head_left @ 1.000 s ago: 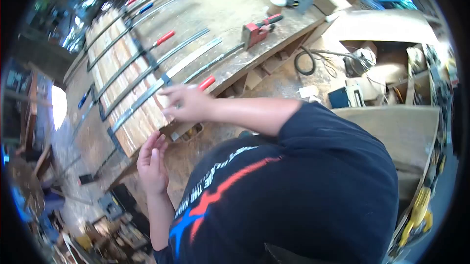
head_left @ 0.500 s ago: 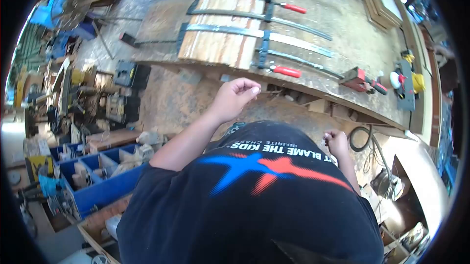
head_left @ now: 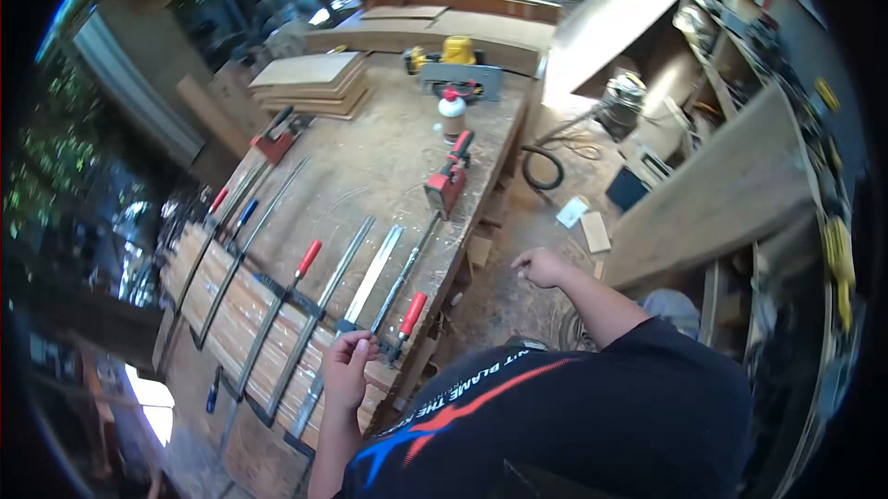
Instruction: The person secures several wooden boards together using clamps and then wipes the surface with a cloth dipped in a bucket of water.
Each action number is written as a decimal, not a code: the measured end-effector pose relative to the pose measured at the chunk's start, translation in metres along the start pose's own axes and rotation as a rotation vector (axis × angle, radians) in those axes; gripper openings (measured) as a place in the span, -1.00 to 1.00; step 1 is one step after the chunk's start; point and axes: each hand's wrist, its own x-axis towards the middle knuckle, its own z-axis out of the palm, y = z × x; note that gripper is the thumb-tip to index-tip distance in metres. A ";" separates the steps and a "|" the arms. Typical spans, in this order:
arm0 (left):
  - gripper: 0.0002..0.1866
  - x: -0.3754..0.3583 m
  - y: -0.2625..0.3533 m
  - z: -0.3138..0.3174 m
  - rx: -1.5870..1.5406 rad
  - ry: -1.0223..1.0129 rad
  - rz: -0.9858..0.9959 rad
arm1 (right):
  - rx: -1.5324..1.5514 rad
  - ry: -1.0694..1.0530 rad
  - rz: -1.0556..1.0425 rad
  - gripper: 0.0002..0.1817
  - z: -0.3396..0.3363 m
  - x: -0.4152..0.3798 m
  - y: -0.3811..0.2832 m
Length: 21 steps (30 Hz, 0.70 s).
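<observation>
Since half a second ago the view has swung round, and the left hand point(head_left: 347, 365) has come off the open air in front of the chest and onto the clamped wood panel point(head_left: 242, 337) at the near edge of the table point(head_left: 379, 161). Its fingers are curled closed, gripping the head of the nearest bar clamp point(head_left: 400, 288), right where the steel bar meets the panel. That clamp is a long grey steel bar with a red handle point(head_left: 413, 313) just beside the hand, on the side towards the table edge. Its long axis runs from the hand away across the table top, up towards the red clamp head point(head_left: 447, 186) lying further along the table. Other clamps with red and blue handles lie parallel to it across the panel, on the far side from the table edge. The right hand point(head_left: 541, 268) hangs loosely curled, holding nothing, off the table edge, well apart from the clamp
</observation>
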 end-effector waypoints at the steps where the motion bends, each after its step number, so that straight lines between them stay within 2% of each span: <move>1: -0.79 0.001 0.002 -0.008 0.031 -0.041 0.000 | -0.148 0.128 -0.105 -0.76 0.011 -0.022 -0.004; 3: -0.78 -0.003 0.005 -0.027 0.078 -0.118 0.005 | -0.167 0.294 -0.297 -0.78 0.030 -0.047 0.002; 5: -0.77 0.011 -0.004 -0.035 0.026 -0.243 0.001 | 0.156 0.196 0.115 -0.83 0.010 -0.097 -0.041; 7: -0.80 0.027 -0.017 -0.037 -0.090 -0.392 -0.084 | 0.197 0.399 0.198 -0.89 -0.019 -0.144 -0.058; 8: -0.78 0.049 -0.034 -0.045 -0.137 -0.558 -0.164 | 0.136 0.490 0.206 -0.91 -0.033 -0.167 -0.055; 9: -0.72 0.070 -0.051 -0.054 -0.168 -0.721 -0.248 | 0.167 0.523 0.344 -0.88 -0.055 -0.200 -0.074; 10: -0.67 0.106 -0.073 -0.062 -0.210 -0.932 -0.351 | 0.175 0.569 0.341 -0.84 -0.067 -0.224 -0.074; 11: -0.70 0.098 -0.053 -0.037 -0.128 -0.916 -0.349 | 0.106 0.644 0.303 -0.79 -0.082 -0.246 -0.079; 12: -0.73 0.071 -0.044 -0.019 -0.070 -0.728 -0.240 | 0.032 0.654 0.314 -0.79 -0.095 -0.267 -0.087; 14: -0.71 0.026 -0.008 0.021 -0.018 -0.677 -0.069 | -0.073 0.694 0.380 -0.76 -0.136 -0.322 -0.111; 17: -0.73 0.021 0.005 0.060 -0.143 -0.836 -0.064 | -0.029 0.765 0.525 -0.72 -0.185 -0.395 -0.123; 20: -0.74 -0.010 0.012 0.102 -0.125 -0.789 -0.087 | -0.079 0.929 0.497 -0.64 -0.220 -0.454 -0.146; 21: -0.76 -0.013 0.007 0.113 -0.150 -0.861 -0.099 | -0.109 0.968 0.506 -0.65 -0.227 -0.472 -0.149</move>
